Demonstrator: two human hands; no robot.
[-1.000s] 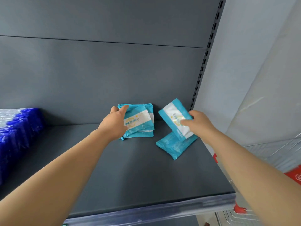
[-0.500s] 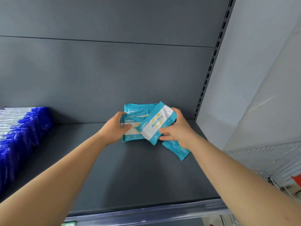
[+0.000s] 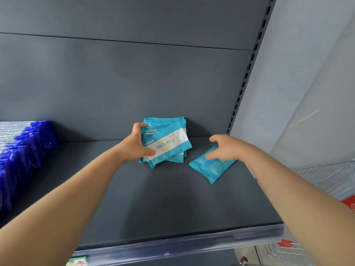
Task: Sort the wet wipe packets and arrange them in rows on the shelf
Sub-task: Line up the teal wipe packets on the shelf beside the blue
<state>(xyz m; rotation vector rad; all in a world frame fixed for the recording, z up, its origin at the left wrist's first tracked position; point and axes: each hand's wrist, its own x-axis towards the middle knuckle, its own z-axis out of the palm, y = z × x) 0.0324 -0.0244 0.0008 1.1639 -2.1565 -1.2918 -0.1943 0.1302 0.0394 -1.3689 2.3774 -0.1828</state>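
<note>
packet stack (image 3: pixel 170 144) in left hand (image 3: pixel 134 148) — right hand (image 3: pixel 226 148) over loose packet (image 3: pixel 211 169)

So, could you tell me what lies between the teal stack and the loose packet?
Only bare shelf separates the teal stack from the loose packet, head view.

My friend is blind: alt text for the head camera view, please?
A person's left-hand grip holds a stack of teal wipe packets on a grey shelf; the right-hand grip reaches over a lone packet beside it.
</note>
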